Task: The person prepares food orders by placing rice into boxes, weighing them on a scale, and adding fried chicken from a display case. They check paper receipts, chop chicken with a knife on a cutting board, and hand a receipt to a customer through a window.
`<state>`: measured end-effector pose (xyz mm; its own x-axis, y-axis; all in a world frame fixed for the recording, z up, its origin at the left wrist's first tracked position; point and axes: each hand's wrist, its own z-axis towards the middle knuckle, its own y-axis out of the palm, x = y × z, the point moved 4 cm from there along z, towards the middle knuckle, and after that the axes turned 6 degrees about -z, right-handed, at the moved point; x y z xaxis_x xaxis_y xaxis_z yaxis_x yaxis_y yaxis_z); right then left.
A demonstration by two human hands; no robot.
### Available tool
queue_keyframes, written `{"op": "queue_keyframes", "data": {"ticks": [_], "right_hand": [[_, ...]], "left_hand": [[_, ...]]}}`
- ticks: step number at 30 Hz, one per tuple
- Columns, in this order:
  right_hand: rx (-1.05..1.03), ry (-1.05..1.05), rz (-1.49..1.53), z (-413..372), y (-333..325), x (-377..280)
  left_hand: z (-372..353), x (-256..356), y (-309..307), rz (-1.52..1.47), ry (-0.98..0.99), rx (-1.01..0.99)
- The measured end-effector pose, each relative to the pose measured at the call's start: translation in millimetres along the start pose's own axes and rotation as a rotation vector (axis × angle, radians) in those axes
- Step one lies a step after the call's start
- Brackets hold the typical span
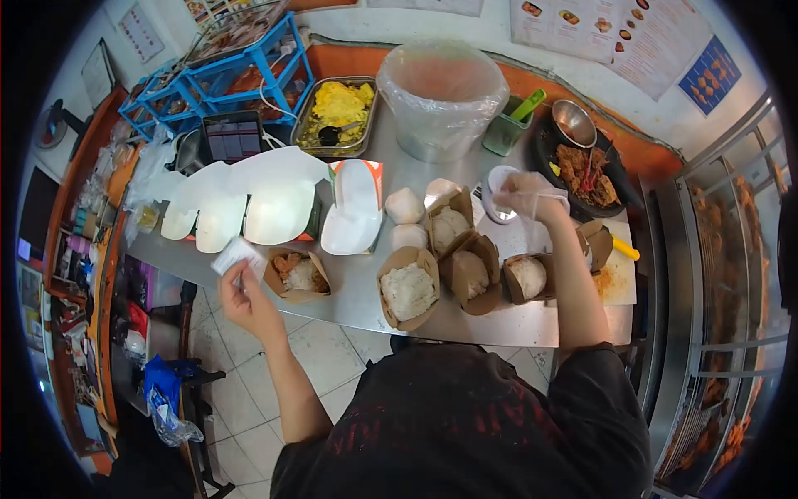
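Observation:
My left hand is raised over the table's front left edge and pinches a small white paper slip. Just right of it stands a brown paper box with rice and meat. My right hand, in a thin clear plastic glove, reaches to the back of the table beside a small white bowl; whether it grips anything is unclear. Below that hand are several open brown boxes filled with white rice. Two wrapped rice balls lie near them.
Steel table. White foam lids and a lid stack at left. Tray of yellow food, large bag-lined pot, green cup, black pan of fried meat at back. Blue rack far left, glass display case right.

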<state>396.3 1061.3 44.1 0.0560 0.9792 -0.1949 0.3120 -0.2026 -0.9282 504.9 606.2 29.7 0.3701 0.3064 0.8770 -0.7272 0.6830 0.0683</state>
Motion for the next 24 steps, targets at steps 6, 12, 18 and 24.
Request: {"op": "queue_keyframes", "data": {"ticks": [6,12,18,24], "right_hand": [[-0.275,-0.031,-0.105,-15.2,107.1,-10.5],[-0.136,-0.082,-0.054,-20.3,90.4,7.0],[0.172,-0.56,0.298,9.4,17.5,90.9],[-0.035,-0.31,-0.371,151.2,24.4,171.2]], "left_hand": [[-56.0,70.1,117.1,-0.068,0.139,-0.625],[-92.4,72.9,148.9,-0.17,0.046,-0.725],[-95.6,71.6,156.9,-0.284,-0.11,-0.603],[-120.1,79.4,167.0,-0.192,-0.069,-0.655]]}}
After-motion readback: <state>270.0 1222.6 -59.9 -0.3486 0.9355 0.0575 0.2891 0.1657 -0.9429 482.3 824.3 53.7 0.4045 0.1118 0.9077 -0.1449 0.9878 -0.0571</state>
